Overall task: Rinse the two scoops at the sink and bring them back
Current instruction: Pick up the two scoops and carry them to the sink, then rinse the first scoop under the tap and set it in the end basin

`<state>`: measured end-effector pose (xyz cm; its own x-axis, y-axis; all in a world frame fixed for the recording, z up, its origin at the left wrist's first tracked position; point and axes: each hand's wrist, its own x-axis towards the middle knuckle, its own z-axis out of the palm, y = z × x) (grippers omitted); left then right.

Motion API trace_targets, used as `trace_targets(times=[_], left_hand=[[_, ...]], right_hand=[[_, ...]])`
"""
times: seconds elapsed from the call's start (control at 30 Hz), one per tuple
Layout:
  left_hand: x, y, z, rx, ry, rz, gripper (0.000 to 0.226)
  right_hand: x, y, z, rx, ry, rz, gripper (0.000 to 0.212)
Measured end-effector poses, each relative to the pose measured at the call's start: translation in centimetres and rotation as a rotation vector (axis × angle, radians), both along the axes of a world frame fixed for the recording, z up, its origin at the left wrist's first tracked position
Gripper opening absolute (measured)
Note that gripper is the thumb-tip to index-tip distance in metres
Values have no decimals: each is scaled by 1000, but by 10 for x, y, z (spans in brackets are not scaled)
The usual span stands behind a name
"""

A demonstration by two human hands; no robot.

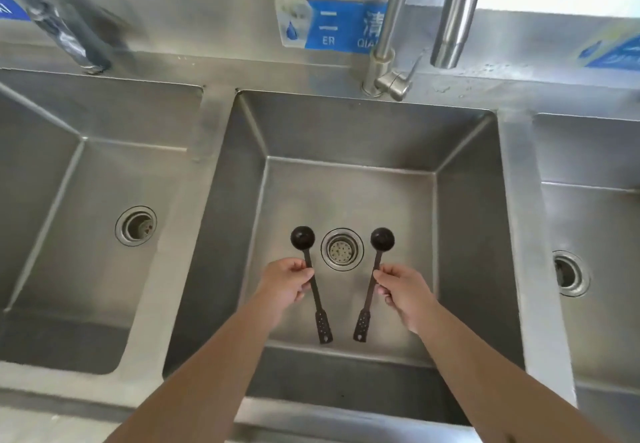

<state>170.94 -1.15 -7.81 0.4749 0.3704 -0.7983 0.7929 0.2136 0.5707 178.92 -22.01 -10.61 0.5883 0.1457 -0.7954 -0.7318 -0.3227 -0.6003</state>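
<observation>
Two black long-handled scoops hang over the middle sink basin (464, 234). My left hand (285, 285) pinches the handle of the left scoop (304, 239), whose round bowl points away from me. The right scoop (381, 240) is held the same way by my right hand (403, 290). Both handle ends, with small holes, point toward me. The drain strainer (342, 249) lies between the two scoop bowls. No water runs from the tap.
A steel faucet (452, 13) with a lever (393, 84) stands at the back right of the middle basin. Another basin (86, 172) lies to the left and a third basin (595, 217) to the right. A blue label (332, 27) is stuck on the backsplash.
</observation>
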Motion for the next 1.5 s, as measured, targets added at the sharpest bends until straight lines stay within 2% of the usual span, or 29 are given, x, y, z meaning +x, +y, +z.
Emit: trace_targets(times=[0.17, 0.3, 0.43, 0.63, 0.9, 1.0, 1.13, 1.27, 1.37, 1.5], left_hand=[[8, 6, -80, -27, 62, 29, 7], [13, 6, -124, -55, 91, 36, 5], [13, 5, -160, -24, 97, -37, 15], [12, 6, -190, -19, 160, -34, 17], [15, 4, -194, 21, 194, -51, 19], [11, 6, -178, 51, 223, -128, 21], [10, 15, -127, 266, 206, -263, 22], [50, 25, -50, 345, -14, -280, 16], [109, 32, 12, 366, -236, -307, 42], [196, 31, 88, 449, -510, -314, 53]], right_hand=[[3, 5, -72, -37, 64, -29, 13], [3, 10, -112, -60, 86, -62, 24], [0, 10, -140, -105, 71, -90, 34], [-4, 10, -161, -177, 88, -80, 25], [-3, 8, -161, -277, 82, -62, 7], [-6, 6, -144, -299, 71, -59, 11], [-4, 4, -95, -331, 8, -46, 20], [43, 25, -23, -353, -161, -22, 15], [99, 53, 45, -342, -399, 3, 25], [179, 80, 119, -241, -677, -156, 49]])
